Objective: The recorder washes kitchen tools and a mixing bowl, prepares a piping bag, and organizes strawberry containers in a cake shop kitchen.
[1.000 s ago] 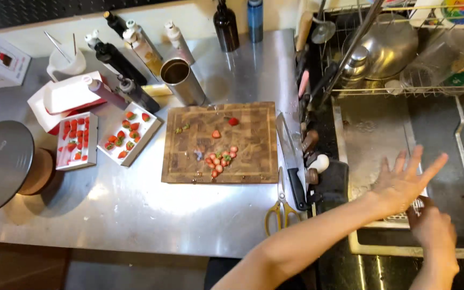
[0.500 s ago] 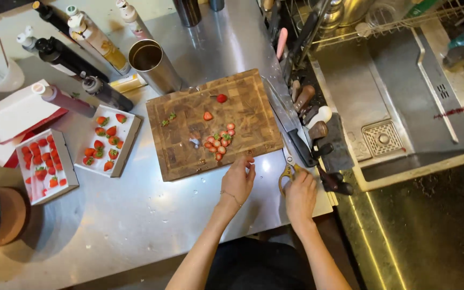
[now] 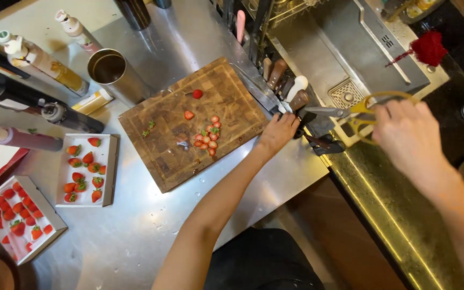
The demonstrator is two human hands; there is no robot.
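Steel counter (image 3: 135,241) fills the view, sink basin (image 3: 350,48) at far right. Nearest: two white trays of strawberries, one at the left edge (image 3: 17,223), one just beside it (image 3: 86,169) with roughly ten berries. Left hand (image 3: 278,131) lies past the right edge of the wooden cutting board (image 3: 189,123), fingers curled loosely onto a knife handle (image 3: 291,107); whether it really grips, cannot tell. Right hand (image 3: 409,137) is clamped on yellow-handled scissors (image 3: 358,113), fingers through the loops, blades shut and pointing left, held over the counter edge beside the sink. About five knife handles stand in a row just beyond the left hand. Board carries a cluster of about ten cut strawberry pieces (image 3: 208,139), plus two separate pieces further up. Farther: one steel cup (image 3: 115,75) lying tilted, about five squeeze bottles (image 3: 44,64) at far left, one red brush (image 3: 428,47) on the sink's rim.
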